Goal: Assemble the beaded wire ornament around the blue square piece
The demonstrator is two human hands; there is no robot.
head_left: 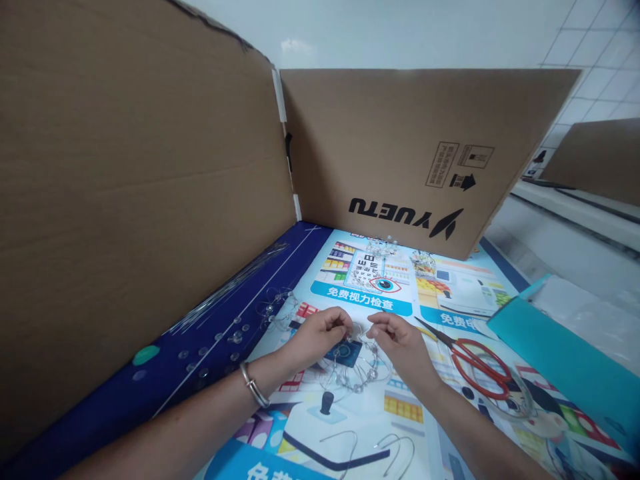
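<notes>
My left hand (327, 330) is closed, with thumb and fingertips pinched on the upper edge of a beaded wire ring (373, 373). The ring is a loop of thin silvery wire strung with clear round beads. Just across a small gap is my right hand (397, 333), its fingers curled and the thumb near the forefinger. Fine wire runs between the two hands, but what the right fingertips grip is too small to make out. Below the hands, several bent wire pieces (340, 437) lie on the printed sheet (430, 413).
Red-handled scissors (480, 367) lie right of my right hand, over a clear roll (523, 403). A turquoise box (565, 360) stands far right. Loose beads (235, 333), straight wires (225, 290) and wire clusters (383, 248) are spread around. Cardboard walls (320, 147) enclose the left and back.
</notes>
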